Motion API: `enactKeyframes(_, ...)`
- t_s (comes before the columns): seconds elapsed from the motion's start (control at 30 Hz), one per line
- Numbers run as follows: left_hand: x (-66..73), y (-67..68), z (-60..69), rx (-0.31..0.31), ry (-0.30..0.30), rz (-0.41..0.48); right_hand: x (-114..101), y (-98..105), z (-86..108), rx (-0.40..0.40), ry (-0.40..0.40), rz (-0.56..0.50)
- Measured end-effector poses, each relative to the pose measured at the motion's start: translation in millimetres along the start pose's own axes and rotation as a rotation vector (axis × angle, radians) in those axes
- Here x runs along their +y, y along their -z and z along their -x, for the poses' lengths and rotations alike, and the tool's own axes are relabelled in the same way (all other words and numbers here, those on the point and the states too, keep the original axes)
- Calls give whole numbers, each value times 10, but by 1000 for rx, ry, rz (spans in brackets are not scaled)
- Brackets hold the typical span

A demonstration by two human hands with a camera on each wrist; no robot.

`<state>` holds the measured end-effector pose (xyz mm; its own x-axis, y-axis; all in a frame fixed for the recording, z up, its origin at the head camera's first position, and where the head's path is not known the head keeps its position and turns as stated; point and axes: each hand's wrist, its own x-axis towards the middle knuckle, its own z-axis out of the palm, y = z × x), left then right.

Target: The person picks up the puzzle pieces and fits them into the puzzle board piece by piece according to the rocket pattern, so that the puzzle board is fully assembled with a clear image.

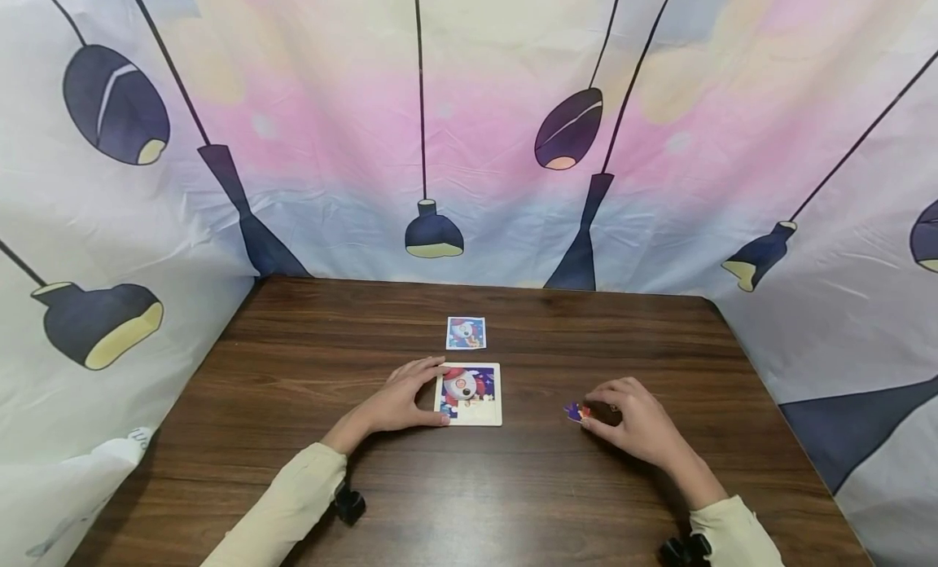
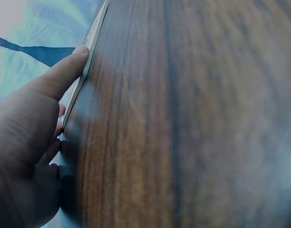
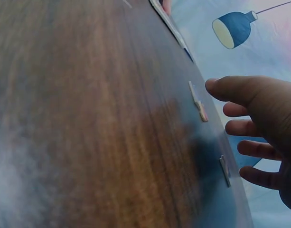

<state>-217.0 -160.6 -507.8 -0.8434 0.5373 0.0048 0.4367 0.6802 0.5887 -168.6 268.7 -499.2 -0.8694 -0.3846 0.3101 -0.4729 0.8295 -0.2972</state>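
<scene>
A small square jigsaw puzzle board (image 1: 479, 388) with a pale frame lies on the table, showing a white cartoon animal in red; pale patches show in its lower part. My left hand (image 1: 399, 402) holds the board at its left side, thumb at the near corner and fingers at the far one. In the left wrist view the thumb (image 2: 64, 71) rests on the board's edge. To the right, my right hand (image 1: 637, 420) hovers with spread fingers beside a purple and red puzzle piece (image 1: 575, 412). Another piece (image 3: 224, 171) lies under the fingers in the right wrist view.
A small printed picture card (image 1: 466, 333) with a similar animal lies just beyond the board. The brown wooden table (image 1: 330, 323) is bordered at the back and sides by a hanging cloth (image 1: 352, 103) printed with lamps.
</scene>
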Motion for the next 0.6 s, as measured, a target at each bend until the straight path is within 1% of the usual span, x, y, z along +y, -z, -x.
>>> enactKeyframes(0.43,5,0,1,-3,8,4,7,-54,-21,-37,45,83)
enactKeyframes(0.6,8,-2,12,-3,14,9,-10,-71,-51,-49,65,68)
